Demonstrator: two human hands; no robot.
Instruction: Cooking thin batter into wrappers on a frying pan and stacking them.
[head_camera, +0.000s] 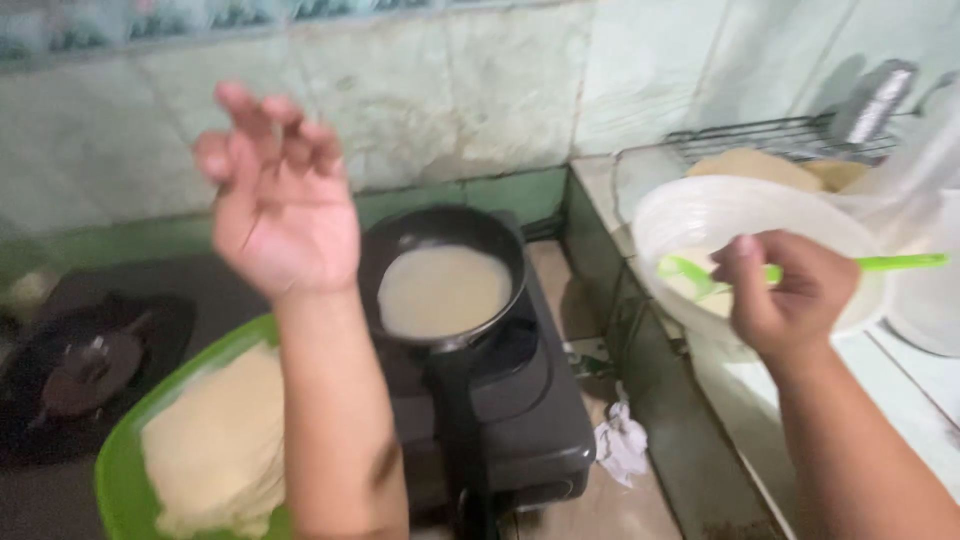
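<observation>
Centrally, a green ladle (770, 268) is shown gripped in the clenched right hand (790, 295), its thin handle projecting rightward and its bowl resting inside a white plastic bowl (700, 215) that holds a little pale batter. The ladle is judged to be light and stiff, possibly slippery where wetted, and best held at mid-handle, as it is here. The white bowl, judged light and somewhat flexible, is seen tilted above the tiled counter (900, 370) at the right; what supports it cannot be told.

The left hand (275, 200) is raised, released and empty, its fingers loosely curled, above a green plate (120, 460) stacked with pale flat crepes (215, 445). Between the two hands, a black frying pan (445, 280) containing a thin round of pale batter is set on a dark stove (520, 400), its handle directed toward the viewer. A second burner (85, 365) is visible at the far left. A wire rack (770, 135) stands behind the bowl, and a crumpled white cloth (622, 440) lies beside the stove.
</observation>
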